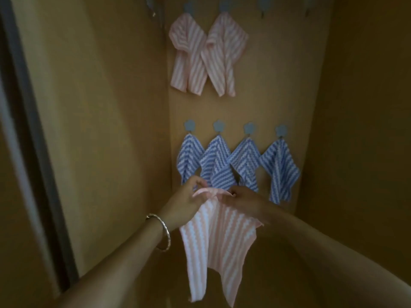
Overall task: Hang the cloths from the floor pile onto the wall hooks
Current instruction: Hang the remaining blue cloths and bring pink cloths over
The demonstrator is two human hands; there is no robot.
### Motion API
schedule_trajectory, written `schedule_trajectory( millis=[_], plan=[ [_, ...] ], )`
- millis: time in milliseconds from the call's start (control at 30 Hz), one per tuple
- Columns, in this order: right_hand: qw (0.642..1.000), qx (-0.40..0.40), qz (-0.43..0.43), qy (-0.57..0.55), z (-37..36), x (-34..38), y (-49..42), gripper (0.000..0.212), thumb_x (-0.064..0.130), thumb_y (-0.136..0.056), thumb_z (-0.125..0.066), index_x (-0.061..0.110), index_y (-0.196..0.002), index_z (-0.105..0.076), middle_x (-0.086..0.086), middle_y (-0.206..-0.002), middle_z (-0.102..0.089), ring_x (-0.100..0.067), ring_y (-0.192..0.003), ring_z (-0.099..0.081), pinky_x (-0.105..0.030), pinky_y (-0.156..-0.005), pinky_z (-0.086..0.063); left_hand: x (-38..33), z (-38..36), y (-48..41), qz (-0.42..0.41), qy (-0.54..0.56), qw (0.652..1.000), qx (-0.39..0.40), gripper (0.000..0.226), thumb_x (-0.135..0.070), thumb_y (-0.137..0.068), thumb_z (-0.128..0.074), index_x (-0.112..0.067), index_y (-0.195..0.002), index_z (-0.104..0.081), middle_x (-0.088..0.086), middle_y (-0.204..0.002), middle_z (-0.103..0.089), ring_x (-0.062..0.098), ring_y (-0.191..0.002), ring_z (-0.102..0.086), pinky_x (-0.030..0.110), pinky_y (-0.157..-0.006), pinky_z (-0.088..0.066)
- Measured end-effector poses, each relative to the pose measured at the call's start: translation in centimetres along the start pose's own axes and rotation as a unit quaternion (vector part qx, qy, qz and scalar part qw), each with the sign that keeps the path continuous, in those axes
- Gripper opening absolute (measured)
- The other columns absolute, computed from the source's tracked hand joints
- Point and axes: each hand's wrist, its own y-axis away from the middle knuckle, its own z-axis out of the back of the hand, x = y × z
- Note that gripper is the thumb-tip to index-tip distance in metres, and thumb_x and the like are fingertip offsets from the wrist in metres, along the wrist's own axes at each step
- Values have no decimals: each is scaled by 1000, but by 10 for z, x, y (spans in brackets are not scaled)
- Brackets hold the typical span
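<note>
At the lower centre of the frame the left hand (188,202) and right hand (243,200) pinch the soft, light pink cloth (216,245) by its top edge, probably the best place to hold it.

A silver bangle (163,232) shows low, left of centre. A dark frame (33,152) runs down the left edge, beside an ochre side panel (100,107); another ochre panel (367,130) fills the right
</note>
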Motion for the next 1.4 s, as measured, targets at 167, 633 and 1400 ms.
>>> schedule_trajectory(
  millis=[167, 633, 1400],
  plan=[
    [998, -58, 17, -22, 49, -17, -47, 31, 39, -92, -60, 13, -76, -55, 0, -70, -50, -7, -61, -48, -13, -51, -33, -10, -11, -75, -8, -44, 999, -2, 22, -11, -93, -53, -29, -83, -61, -1, -99, -65, 12, -94, -61, 15, -80, -41],
    [930, -184, 150, -279, 208, 0, -124, 15, 9, -87, -67, 16, -83, -54, -1, -64, -59, -6, -46, -49, -16, -43, -38, -95, 15, -260, -182, -408, 891, -85, 28, -42, -95, -46, -27, -116, -54, 3, -114, -64, 25, -108, -58, 31, -81, -44],
    [848, -450, 276, 56, 388, 99, -246, 38, 15, -101, -41, 17, -139, -46, -4, -141, -50, -19, -127, -47, -22, -98, -36, -234, 54, -446, -310, -514, 723, -343, 40, -3, -90, -42, -8, -130, -41, 13, -122, -43, 35, -104, -53, 40, -65, -36]
  ],
)
